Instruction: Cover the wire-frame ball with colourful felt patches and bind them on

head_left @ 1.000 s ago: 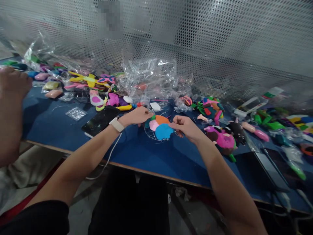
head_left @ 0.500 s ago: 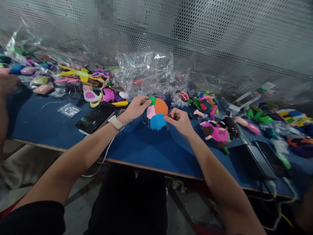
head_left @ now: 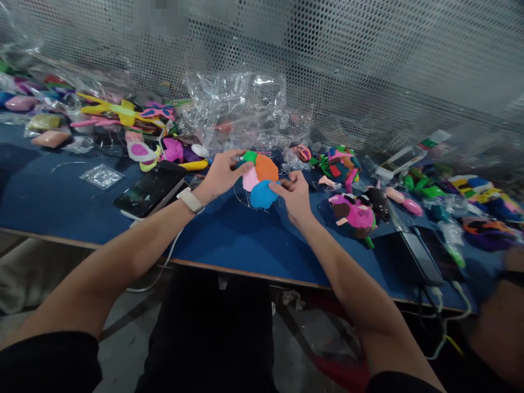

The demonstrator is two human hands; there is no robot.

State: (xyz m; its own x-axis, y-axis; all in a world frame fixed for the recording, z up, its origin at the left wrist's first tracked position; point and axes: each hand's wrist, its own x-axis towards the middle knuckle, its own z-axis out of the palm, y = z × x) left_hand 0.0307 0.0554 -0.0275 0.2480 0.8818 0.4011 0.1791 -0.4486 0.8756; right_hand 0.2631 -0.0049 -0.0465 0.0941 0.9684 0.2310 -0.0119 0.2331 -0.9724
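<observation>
A perforated metal panel point(head_left: 360, 65) ran behind a blue table point(head_left: 245, 245), and another person's arm point(head_left: 499, 322), blurred, showed at the right edge. A crumpled clear plastic bag point(head_left: 237, 103) lay near the panel. A black-screened device point(head_left: 149, 188) was just beside the left wrist. The left hand point(head_left: 224, 173) pinched the green edge of a patchwork piece point(head_left: 266, 167) between thumb and fingers; the right hand point(head_left: 295, 196) pinched its blue edge, fingers curled. The piece was between both hands, over the table; whether it touched the surface could not be told. A pink figure point(head_left: 355, 212) lay to its right, and a pale band point(head_left: 190, 201) circled the left wrist.
</observation>
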